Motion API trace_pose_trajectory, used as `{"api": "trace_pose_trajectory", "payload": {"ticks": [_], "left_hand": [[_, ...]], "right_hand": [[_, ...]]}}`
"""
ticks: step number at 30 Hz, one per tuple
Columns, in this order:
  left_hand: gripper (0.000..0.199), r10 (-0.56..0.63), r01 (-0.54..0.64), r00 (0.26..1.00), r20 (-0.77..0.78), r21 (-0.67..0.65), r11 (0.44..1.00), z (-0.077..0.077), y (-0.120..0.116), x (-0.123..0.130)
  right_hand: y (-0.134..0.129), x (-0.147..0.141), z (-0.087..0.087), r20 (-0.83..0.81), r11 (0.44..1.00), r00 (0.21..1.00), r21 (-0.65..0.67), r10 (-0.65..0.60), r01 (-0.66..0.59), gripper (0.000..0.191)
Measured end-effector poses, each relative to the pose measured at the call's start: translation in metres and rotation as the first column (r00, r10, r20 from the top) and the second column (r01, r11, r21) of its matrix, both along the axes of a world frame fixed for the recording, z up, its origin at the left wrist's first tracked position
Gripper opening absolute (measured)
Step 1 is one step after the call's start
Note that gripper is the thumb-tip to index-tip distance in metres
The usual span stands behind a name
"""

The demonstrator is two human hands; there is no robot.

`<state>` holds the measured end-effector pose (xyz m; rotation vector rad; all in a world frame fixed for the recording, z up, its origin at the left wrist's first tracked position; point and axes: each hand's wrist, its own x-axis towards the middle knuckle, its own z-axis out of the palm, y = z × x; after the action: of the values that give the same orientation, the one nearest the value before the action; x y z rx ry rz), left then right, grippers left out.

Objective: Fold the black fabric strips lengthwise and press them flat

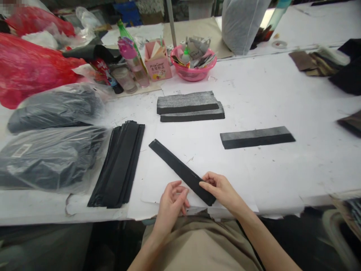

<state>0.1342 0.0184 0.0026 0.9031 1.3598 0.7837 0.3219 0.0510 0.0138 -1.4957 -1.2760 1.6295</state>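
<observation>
A long black strip point(180, 169) lies slantwise in front of me, its near end by the table's front edge. My right hand point(217, 188) pinches this strip near its lower right end, thumb on top. Just left of it, my left hand point(173, 199) is held with curled fingers apart and nothing in them. Beyond the strip are two overlapping grey pieces with black borders point(188, 103). A single grey and black strip point(256, 137) rests to the right. On the left is a fanned pile of black strips point(118, 165).
Clear plastic bags of dark material point(53, 158) and a red bag point(36, 67) fill the left side. Behind stand cups point(126, 79), a pink box point(158, 62) and a pink basket point(193, 73). Dark cloth pieces point(313, 64) lie at the right on the white table point(267, 98).
</observation>
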Motion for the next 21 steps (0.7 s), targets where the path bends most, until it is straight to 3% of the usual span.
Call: {"api": "trace_pose_trajectory", "payload": {"ticks": [2,5,14,21], "left_hand": [[0.043,0.03,0.033,0.966,0.256,-0.241,0.97,0.004,-0.006,0.004],[0.038,0.052,0.082,0.918,0.394,-0.316,0.945,0.005,-0.01,0.012],[0.035,0.053,0.048,0.933,0.355,-0.271,0.962,0.0,-0.023,0.026],[0.036,0.044,0.044,0.94,0.338,-0.25,0.967,-0.002,-0.026,0.028]], "right_hand": [[-0.005,0.001,0.003,-0.113,0.995,0.994,-0.097,0.008,-0.019,0.032],[-0.012,0.002,0.006,-0.165,0.983,0.985,-0.162,0.055,-0.082,0.036],[-0.017,0.006,0.001,-0.096,0.972,0.991,-0.208,0.091,-0.109,0.041],[-0.014,0.01,-0.001,-0.037,0.975,0.984,-0.136,0.175,-0.178,0.035]]}}
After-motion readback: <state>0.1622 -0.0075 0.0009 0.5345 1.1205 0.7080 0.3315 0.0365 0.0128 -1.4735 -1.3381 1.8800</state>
